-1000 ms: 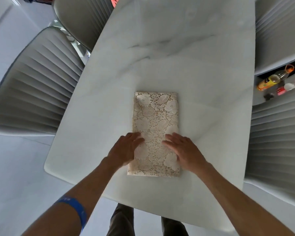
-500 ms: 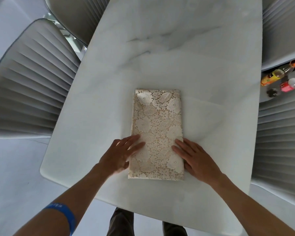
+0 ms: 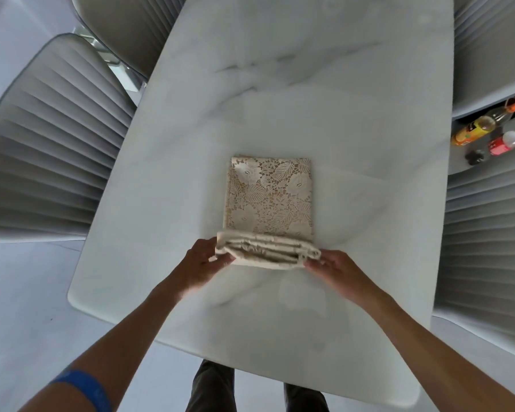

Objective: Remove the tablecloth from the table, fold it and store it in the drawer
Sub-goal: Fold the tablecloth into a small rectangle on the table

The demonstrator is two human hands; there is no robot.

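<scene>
Lace is showing on the upper face of the folded tablecloth (image 3: 270, 196), a cream floral openwork over a tan layer, and the cloth is lying near the middle of the white marble tabletop (image 3: 309, 84). Its near end is being lifted off the surface, so the stacked folded edges are facing the camera as a thick band of layers, while the far part is lying flat on the stone.

The left hand (image 3: 201, 264) is gripping the near left corner of the bundle, thumb on top and fingers curled under the edge. The right hand (image 3: 332, 267) is holding the near right corner in the same way, its fingers wrapping the end of the layered edge. Both forearms are reaching in from the bottom of the view, and a blue wristband (image 3: 82, 389) is sitting on the left arm.

Grey ribbed chairs are standing around the tabletop: one (image 3: 45, 150) along the left side, another (image 3: 131, 28) at the far left, and one (image 3: 488, 248) along the right side. Beyond the right edge, on a lower surface between the chair backs, a bottle with a yellow label (image 3: 477, 126) is lying tilted, with a red and white container (image 3: 510, 141) just beside it and a small dark object (image 3: 476, 157) near them. The person's dark trouser legs (image 3: 211, 388) are showing below the near edge of the tabletop, over a pale floor (image 3: 18, 307).
</scene>
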